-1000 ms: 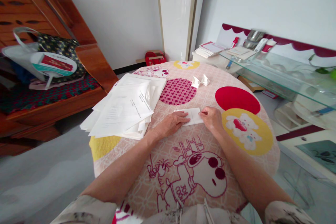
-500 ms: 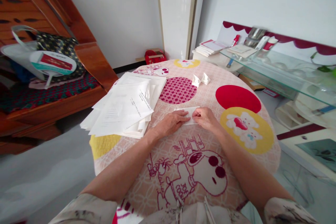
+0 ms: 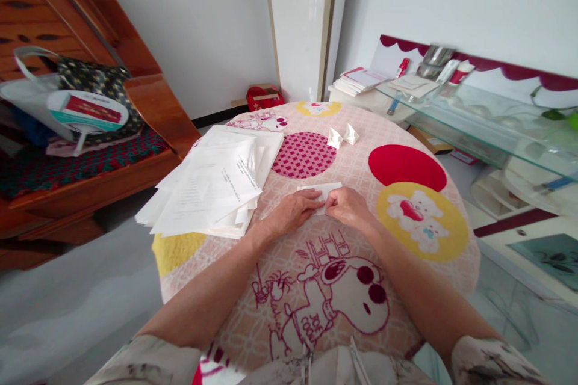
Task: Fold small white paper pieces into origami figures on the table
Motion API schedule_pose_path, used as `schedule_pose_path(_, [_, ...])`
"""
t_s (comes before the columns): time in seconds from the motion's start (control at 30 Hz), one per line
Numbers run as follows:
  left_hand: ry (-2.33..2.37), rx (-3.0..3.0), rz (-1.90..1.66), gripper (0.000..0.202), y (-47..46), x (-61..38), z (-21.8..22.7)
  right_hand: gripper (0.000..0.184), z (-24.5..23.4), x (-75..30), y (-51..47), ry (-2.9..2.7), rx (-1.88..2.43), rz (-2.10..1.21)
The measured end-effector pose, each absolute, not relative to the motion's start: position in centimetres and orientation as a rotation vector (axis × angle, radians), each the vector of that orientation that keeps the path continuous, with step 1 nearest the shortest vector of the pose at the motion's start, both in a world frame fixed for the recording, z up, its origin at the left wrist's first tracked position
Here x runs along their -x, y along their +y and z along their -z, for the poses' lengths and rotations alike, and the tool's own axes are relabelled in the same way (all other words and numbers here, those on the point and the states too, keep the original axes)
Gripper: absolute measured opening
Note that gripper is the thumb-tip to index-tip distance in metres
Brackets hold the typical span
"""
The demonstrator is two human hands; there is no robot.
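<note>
A small white folded paper (image 3: pixel 326 190) lies on the round table (image 3: pixel 406 234), which wears a pink cartoon-print cloth. My left hand (image 3: pixel 293 210) rests flat on the paper's left part, fingers stretched out and pressing it down. My right hand (image 3: pixel 347 207) is curled beside it, fingers pinched on the paper's right part and covering most of it. The two hands nearly touch over the paper. Two small folded white paper shapes (image 3: pixel 342 136) sit farther back on the cloth.
A loose stack of white sheets (image 3: pixel 212 183) covers the table's left side. A wooden bench (image 3: pixel 90 150) with bags stands at left, a glass shelf unit (image 3: pixel 487 126) with books and bottles at right, a tall white appliance (image 3: pixel 300 24) behind.
My right hand has slid left along the paper toward my left hand, so less of the paper shows. My left hand stays pressed in place.
</note>
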State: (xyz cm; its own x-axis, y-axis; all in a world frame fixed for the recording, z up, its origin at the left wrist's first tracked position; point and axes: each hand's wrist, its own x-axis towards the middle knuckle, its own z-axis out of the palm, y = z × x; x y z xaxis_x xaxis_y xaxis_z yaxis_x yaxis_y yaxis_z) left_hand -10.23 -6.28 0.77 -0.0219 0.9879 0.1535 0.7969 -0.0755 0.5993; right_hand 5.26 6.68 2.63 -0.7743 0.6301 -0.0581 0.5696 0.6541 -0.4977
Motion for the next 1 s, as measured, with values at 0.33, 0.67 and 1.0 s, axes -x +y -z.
schedule_pose_path(0.33, [1.894,-1.965,-0.723,0.038,-6.3,10.6,-0.2,0.016,-3.4,-8.0,9.4,-2.705,1.138,-0.749])
schedule_pose_path(0.67, [1.871,-2.068,-0.770,0.040,-6.1,10.8,0.8,0.008,-2.8,-6.4,8.5,-2.450,0.753,-1.172])
schedule_pose_path(1.0, [1.705,-2.274,-0.938,0.027,-6.5,11.6,1.9,0.012,-2.0,-5.3,7.9,-2.594,0.812,-1.083])
